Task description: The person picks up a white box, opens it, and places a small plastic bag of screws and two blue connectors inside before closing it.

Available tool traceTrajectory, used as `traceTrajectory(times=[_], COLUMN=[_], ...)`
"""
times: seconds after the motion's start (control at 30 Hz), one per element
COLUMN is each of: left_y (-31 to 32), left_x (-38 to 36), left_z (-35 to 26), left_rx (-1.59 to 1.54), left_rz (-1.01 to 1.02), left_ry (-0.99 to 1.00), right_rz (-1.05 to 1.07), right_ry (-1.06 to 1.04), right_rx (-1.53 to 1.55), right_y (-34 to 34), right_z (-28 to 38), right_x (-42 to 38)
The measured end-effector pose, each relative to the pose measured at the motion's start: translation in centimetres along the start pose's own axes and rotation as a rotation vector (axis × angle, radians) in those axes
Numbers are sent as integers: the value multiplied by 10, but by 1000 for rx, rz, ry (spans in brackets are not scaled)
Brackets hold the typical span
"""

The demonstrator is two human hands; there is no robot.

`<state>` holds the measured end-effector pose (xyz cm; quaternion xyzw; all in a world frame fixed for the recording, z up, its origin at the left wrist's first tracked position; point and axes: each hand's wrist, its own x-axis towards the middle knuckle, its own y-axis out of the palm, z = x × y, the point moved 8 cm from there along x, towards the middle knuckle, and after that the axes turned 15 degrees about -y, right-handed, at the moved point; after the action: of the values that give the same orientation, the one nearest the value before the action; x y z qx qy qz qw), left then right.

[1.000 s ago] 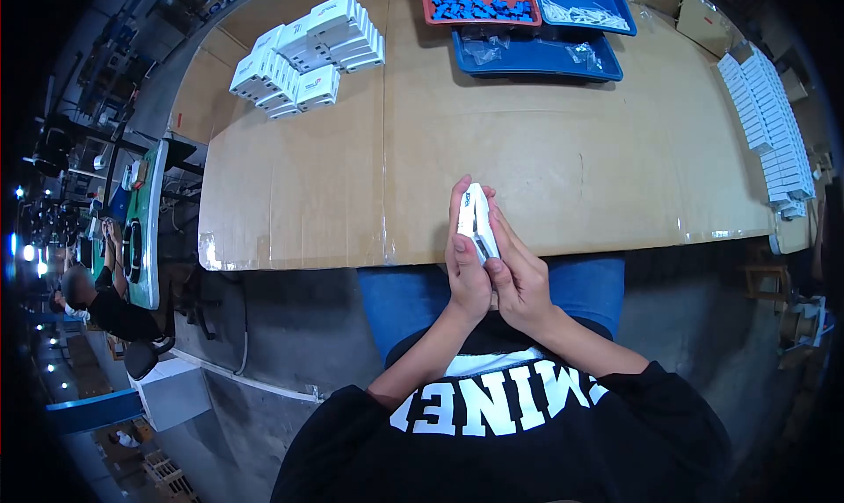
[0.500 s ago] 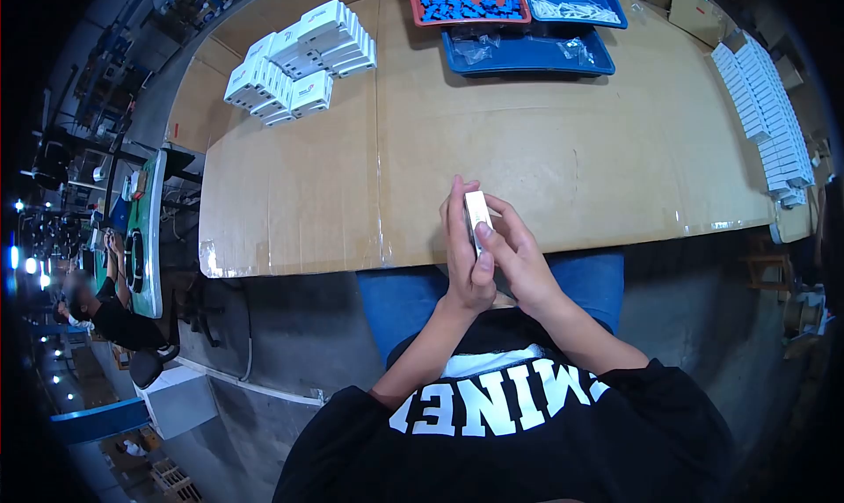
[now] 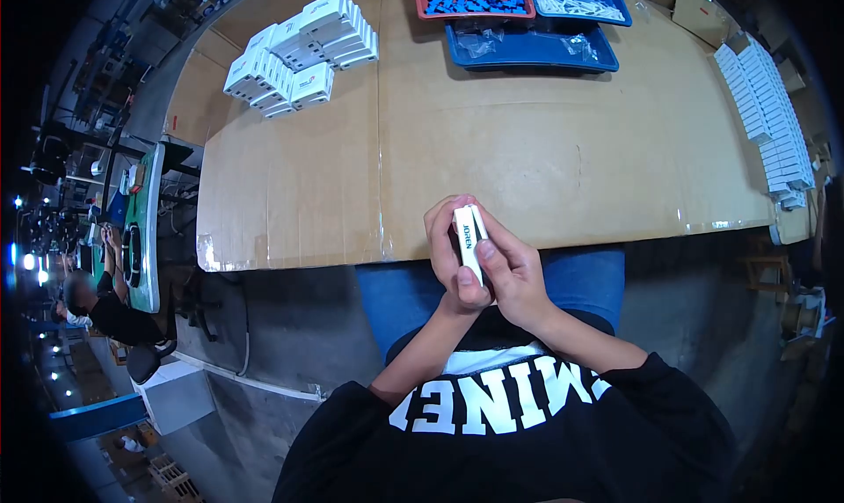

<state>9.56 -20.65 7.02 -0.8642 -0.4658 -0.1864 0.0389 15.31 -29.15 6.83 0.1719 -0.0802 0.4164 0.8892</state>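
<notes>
Between my two hands is a small white box (image 3: 468, 235) with dark lettering on its narrow face, held upright near the table's front edge. My left hand (image 3: 447, 255) is closed along its left side, thumb at the lower end. On the other side, my right hand (image 3: 515, 276) grips it with the thumb pressed against the face. A dark gap shows along the box's right side near the thumb. The fingers behind the box are mostly hidden.
Stacked white boxes (image 3: 308, 41) stand at the table's back left. At the back are a red tray (image 3: 429, 10) of blue pieces, a blue tray (image 3: 622, 3) of white pieces and a lower blue tray (image 3: 527, 61) with clear bags. Many white boxes (image 3: 769, 120) line the right edge. A person (image 3: 119, 314) sits far left.
Both hands have drawn slightly closer to my body with the box. The box has turned, so its lettered side now faces up toward me.
</notes>
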Motion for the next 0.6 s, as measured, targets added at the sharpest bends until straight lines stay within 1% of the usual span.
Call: traceTrajectory(times=[0.07,0.17,0.23,0.27,0.3,0.33,0.37,0.4,0.43,0.47,0.5,0.53,0.57,0.6], left_y=[1,0,3,5,9,6,8,12,13,11,11,13,16,16], left_x=[0,-2,-4,-3,-1,3,9,12,6,5,2,-3,-4,-2], left_z=[3,12,18,23,19,23,20,15,21,24,41,56,62,58], left_rx=[-46,-92,-68,-44,-59,-58,19,95,-4,-3,-148,-295,-382,-383], left_rz=[59,51,59,69,132,132,185,239,247,247,275,302,253,254], left_ry=[-83,-131,-159,-183,-78,-82,-62,-42,-269,-270,-457,-642,-762,-762], right_rz=[11,8,-26,-26,-34,-42,-43,-46,35,117,171,172,253,333], right_ry=[-37,-43,82,85,110,136,169,172,165,156,75,75,-114,-305], right_rx=[-48,-33,-3,-4,69,143,212,213,19,-174,-493,-492,-606,-717], right_y=[0,2,2,-2,-10,-17,-21,-26,-31,-34,-39,-43,-39,-32], right_z=[2,6,4,-3,-18,-27,-26,-23,-17,-11,0,1,15,26], right_x=[1,4,7,8,7,7,7,9,12,14,17,17,21,23])
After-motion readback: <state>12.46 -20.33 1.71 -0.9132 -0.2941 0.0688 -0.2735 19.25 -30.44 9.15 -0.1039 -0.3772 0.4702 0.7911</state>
